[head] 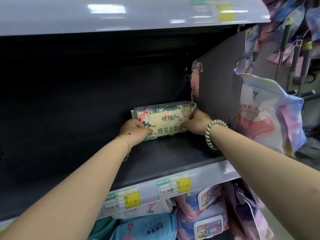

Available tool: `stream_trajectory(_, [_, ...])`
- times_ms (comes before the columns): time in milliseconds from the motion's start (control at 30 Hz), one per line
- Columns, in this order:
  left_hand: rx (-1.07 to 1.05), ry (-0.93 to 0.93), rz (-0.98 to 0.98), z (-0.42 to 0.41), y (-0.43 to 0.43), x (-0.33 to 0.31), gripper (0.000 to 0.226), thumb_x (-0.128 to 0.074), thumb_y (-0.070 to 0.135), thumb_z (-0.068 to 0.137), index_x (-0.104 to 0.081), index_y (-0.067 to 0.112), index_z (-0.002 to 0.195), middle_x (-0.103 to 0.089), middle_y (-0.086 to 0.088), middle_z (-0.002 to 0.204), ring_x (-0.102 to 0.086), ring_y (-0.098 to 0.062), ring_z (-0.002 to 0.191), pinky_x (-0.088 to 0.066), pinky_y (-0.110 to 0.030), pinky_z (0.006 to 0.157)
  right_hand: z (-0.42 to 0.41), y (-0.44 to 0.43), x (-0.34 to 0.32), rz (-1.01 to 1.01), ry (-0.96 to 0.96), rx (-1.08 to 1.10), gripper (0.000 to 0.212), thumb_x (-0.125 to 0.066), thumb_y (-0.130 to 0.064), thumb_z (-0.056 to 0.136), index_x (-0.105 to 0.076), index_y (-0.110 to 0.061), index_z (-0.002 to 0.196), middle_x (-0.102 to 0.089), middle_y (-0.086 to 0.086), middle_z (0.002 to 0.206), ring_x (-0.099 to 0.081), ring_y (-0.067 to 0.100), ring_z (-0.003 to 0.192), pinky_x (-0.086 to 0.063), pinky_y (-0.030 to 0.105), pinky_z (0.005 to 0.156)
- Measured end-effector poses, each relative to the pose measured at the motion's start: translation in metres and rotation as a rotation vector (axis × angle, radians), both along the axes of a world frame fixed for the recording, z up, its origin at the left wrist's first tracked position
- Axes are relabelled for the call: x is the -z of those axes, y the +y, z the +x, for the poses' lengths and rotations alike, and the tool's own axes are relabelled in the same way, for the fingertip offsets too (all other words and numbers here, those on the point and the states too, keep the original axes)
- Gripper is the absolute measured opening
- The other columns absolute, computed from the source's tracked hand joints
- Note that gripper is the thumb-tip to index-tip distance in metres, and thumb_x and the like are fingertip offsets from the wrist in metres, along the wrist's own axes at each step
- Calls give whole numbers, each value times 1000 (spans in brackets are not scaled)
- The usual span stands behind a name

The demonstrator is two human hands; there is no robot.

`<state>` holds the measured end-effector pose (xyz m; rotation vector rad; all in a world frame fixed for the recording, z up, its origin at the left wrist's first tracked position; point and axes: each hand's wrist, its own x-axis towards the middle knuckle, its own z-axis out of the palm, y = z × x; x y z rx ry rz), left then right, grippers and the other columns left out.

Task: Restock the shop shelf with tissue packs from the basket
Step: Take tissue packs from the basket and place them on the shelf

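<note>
A cream and green tissue pack (164, 118) with leaf print stands on its long edge deep on the dark shelf (164, 156), close to the right side panel. My left hand (134, 129) grips its lower left corner. My right hand (196, 122) grips its right end, thumb on the front face. Both arms reach in over the shelf's front edge. The basket is out of view.
The dark shelf is bare left of the pack. A grey side panel (223, 80) bounds it on the right, with hanging packets (270, 115) beyond. Price tags (173, 186) line the shelf's front rail. Wet-wipe packs (200, 213) fill the shelf below. Another shelf (121, 13) sits overhead.
</note>
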<state>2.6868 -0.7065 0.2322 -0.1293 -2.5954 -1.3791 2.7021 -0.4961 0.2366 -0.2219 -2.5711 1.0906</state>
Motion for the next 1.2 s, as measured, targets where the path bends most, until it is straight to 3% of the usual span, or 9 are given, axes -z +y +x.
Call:
stream_trajectory(33, [-29,-4,39,-5,1,0,18,-74,18,79,-57,13,77,-57,0,84,-54,-17,80,-45,-26,77,-3,-1,0,-50,11,3,61,-67,-23,82,-39,-8,134,-54,0,125,-53,22,115,-43,25,86])
stream_trajectory(167, [-121,-69,360,-21,6,-2,48,-72,31,76,-52,9,114,-68,-9,104,-68,-25,87,-57,-41,82,-14,-7,1,-187,102,126,63,-59,-18,89,-21,-5,138,-53,12,122,-55,31,109,-49,34,88])
stream_trajectory(300, [-199,-18,292,-28,13,8,53,-57,55,85,-49,17,120,-62,-6,111,-62,-28,97,-53,-40,88,-20,-6,14,-69,224,95,73,-46,-18,91,-6,-27,151,-51,19,131,-56,37,111,-48,36,91])
stream_trajectory(433, [-201,44,229,-33,12,15,48,-51,59,88,-55,17,112,-63,-4,110,-61,-26,96,-48,-32,77,-28,1,23,-53,253,64,63,-43,-17,90,-23,-27,149,-48,19,133,-51,35,116,-44,34,96])
stream_trajectory(600, [-202,60,239,-34,11,16,46,-48,66,86,-52,21,95,-66,-4,100,-66,-25,85,-47,-26,57,-31,-1,24,-47,277,77,50,-39,-23,95,-29,-21,143,-53,20,122,-55,36,106,-41,29,81])
stream_trajectory(700, [-190,55,248,-34,14,15,50,-43,74,81,-48,25,87,-65,-1,95,-68,-26,81,-57,-35,72,-30,-4,23,-73,290,60,41,-38,-24,96,-32,-14,136,-53,23,120,-56,38,103,-45,34,82])
stream_trajectory(900, [-138,123,332,-34,14,19,41,-49,66,85,-50,26,90,-64,2,93,-67,-23,85,-58,-42,81,-23,-7,25,-148,341,28,29,-40,-21,98,-33,-2,118,-55,24,110,-56,37,98,-37,29,73])
stream_trajectory(1033, [-113,116,360,-34,13,19,36,-56,58,85,-47,24,83,-63,1,97,-66,-23,89,-58,-43,82,-16,-8,24,-182,345,16,30,-43,-20,98,-31,0,116,-57,22,105,-57,36,96,-42,32,73])
stream_trajectory(1200, [-72,12,537,-24,15,11,47,-67,45,83,-39,16,108,-60,-8,113,-68,-27,93,-60,-33,62,-14,-7,23,-244,414,-18,38,-47,-24,97,-30,-8,128,-55,17,119,-57,30,104,-41,27,80])
